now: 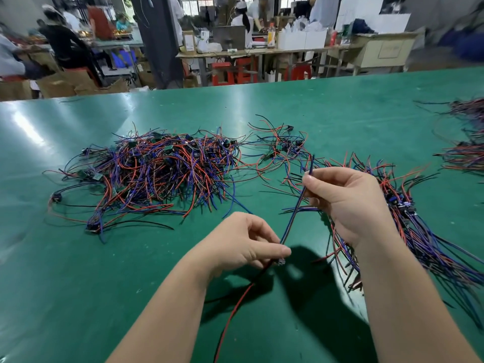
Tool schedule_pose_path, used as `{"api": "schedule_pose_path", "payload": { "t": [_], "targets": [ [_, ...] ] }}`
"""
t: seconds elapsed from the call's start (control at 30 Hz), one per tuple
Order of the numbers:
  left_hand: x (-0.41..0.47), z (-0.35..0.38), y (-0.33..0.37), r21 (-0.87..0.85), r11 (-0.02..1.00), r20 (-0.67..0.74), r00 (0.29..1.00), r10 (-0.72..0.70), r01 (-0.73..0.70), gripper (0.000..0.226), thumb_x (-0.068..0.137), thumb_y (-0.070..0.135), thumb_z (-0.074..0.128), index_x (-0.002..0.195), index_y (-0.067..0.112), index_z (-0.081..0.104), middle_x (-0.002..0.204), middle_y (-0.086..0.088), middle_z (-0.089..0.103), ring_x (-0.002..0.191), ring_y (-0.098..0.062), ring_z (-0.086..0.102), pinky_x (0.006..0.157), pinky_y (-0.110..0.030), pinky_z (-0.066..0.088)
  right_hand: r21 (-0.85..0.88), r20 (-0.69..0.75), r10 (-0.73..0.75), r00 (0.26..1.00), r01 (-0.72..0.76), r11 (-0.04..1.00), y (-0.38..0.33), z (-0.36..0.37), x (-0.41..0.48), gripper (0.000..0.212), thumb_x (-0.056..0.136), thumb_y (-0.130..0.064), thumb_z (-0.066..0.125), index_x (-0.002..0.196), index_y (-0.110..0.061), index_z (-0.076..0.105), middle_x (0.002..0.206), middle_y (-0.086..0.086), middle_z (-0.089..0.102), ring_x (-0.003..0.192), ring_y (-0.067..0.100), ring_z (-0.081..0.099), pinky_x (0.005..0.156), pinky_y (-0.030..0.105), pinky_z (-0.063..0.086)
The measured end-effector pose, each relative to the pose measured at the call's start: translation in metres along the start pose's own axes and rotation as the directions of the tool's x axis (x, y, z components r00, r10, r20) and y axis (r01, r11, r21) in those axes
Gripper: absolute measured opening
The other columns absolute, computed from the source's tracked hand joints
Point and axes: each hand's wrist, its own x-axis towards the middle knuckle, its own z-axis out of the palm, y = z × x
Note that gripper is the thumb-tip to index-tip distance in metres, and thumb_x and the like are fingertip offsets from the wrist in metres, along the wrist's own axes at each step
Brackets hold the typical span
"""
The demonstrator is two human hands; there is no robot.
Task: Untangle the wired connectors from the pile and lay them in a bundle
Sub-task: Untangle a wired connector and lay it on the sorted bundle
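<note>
Broadly, a green desk [327, 106] carries everything: the big tangled pile [154, 174] lies left of centre, a smaller clump [282, 148] sits beyond the hands, and the laid bundle [419, 231] runs along the right, partly under the right forearm. Both hands work one connector above the desk, clear of the pile. The right hand [348, 203] pinches the blue wire [293, 218] near its free end; the left hand [243, 242] is closed on the small plug [281, 260], its red wire [233, 315] trailing toward the camera. This looks like the straightening step. Next, I judge, it needs carrying right and laying parallel on the bundle.
</note>
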Motion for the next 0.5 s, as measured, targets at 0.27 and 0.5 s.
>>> {"api": "schedule_pose_path", "payload": {
  "t": [0.27, 0.5],
  "targets": [
    [-0.004, -0.006, -0.003, 0.109, 0.994, 0.16, 0.987, -0.021, 0.004, 0.015, 0.078, 0.012, 0.077, 0.092, 0.011, 0.071, 0.057, 0.005, 0.058, 0.05, -0.004, 0.053, 0.051, -0.016, 0.045, -0.047, -0.056, -0.048, 0.997, 0.045, 0.998, -0.002, 0.002, -0.004, 0.018, 0.08, -0.002, 0.071, 0.067, -0.006, 0.06, 0.044, -0.001, 0.059, 0.038, 0.01, 0.057, 0.038, 0.017, 0.045],
    [-0.007, -0.012, -0.003, 0.091, 0.993, 0.246, 0.968, 0.05, -0.074, 0.012, 0.083, 0.012, 0.072, 0.09, 0.021, 0.075, 0.067, 0.0, 0.061, 0.057, -0.013, 0.053, 0.057, -0.019, 0.046, 0.024, -0.061, 0.08, 0.995, -0.079, 0.997, -0.003, 0.01, -0.008, 0.027, 0.092, -0.01, 0.051, 0.067, -0.015, 0.044, 0.04, 0.005, 0.053, 0.035, 0.021, 0.058, 0.03, 0.018, 0.038]
  ]
}}
